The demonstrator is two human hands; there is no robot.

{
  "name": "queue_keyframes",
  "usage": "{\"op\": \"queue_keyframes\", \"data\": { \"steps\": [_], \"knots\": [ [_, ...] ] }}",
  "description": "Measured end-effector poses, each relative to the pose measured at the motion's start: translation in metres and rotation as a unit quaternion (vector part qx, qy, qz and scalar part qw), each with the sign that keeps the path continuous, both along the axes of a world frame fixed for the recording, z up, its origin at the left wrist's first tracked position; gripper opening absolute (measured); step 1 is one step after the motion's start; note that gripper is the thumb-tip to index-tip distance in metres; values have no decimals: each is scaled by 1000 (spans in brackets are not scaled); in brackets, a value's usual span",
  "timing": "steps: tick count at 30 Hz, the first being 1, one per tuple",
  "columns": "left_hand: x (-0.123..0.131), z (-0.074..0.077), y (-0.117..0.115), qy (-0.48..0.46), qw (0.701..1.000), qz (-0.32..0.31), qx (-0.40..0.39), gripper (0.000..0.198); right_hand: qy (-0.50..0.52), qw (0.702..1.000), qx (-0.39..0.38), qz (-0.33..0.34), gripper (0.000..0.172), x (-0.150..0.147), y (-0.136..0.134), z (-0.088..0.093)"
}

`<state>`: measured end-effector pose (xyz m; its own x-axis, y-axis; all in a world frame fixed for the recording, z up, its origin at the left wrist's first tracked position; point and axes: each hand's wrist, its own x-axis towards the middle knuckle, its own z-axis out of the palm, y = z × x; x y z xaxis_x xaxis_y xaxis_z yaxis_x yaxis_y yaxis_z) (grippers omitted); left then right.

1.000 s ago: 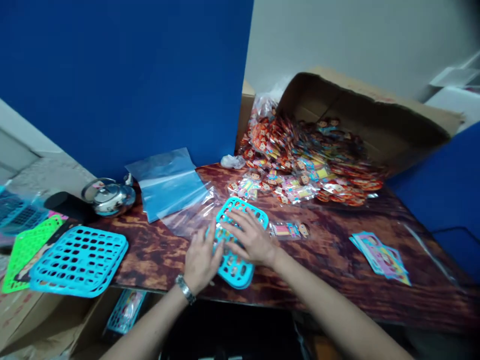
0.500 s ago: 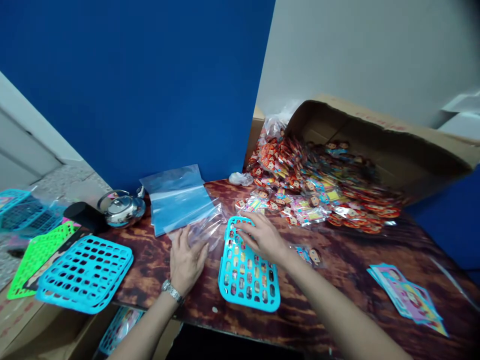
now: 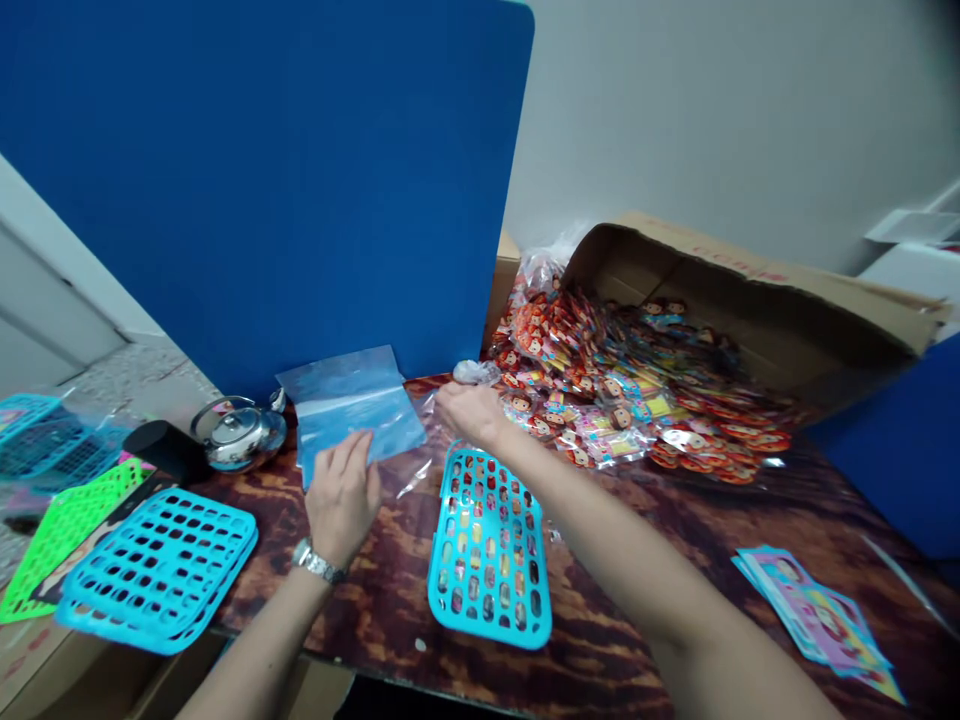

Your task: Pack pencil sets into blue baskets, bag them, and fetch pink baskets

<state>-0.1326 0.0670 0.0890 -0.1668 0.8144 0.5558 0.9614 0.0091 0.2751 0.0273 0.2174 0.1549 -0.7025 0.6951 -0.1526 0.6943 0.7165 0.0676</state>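
A thin clear plastic bag (image 3: pixel 414 478) stretches between my two hands, its outline hard to follow against the table. My left hand (image 3: pixel 341 500), with a metal watch at the wrist, has its fingers closed at the bag's left side, by a stack of flat clear bags (image 3: pixel 352 400). Further off, my right hand (image 3: pixel 471 412) pinches the bag's far right part; its fingertips are partly hidden. Just below the right hand lies a light-blue plastic basket (image 3: pixel 489 625) with slots, flat on the table, and colourful pieces show through its holes.
On the left are more blue baskets (image 3: pixel 169 560), a green one (image 3: pixel 71 525), a black cylinder (image 3: pixel 166 450) and a steel kettle (image 3: pixel 240 435). A tipped carton (image 3: pixel 810 330) spills many bagged figures (image 3: pixel 600 390) at the back right. Printed cards (image 3: pixel 817 615) lie front right.
My right hand has left the basket and moved up and left to the clear bag. My left hand has shifted slightly left, its fingers drawn closer together. The view has tilted a little.
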Motion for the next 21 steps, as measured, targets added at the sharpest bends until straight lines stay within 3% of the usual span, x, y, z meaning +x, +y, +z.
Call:
{"op": "queue_keyframes", "data": {
  "steps": [5,8,10,12,17,21],
  "knots": [
    [-2,65,41,-10,994,-54,98,45,115,983,141,-10,39,38,8,49],
    [6,80,60,-6,984,-94,154,51,176,960,215,-20,43,67,5,61],
    [13,72,68,-24,982,-105,153,52,187,955,227,-30,42,87,-1,57],
    [21,53,75,-61,986,-100,122,47,180,959,219,-34,42,105,-7,43],
    [36,-6,91,-183,976,-106,-45,43,129,976,168,-44,45,132,-12,-17],
    [43,-43,104,-225,958,-128,-122,38,138,978,82,-137,47,141,-10,-65]
  ]
}}
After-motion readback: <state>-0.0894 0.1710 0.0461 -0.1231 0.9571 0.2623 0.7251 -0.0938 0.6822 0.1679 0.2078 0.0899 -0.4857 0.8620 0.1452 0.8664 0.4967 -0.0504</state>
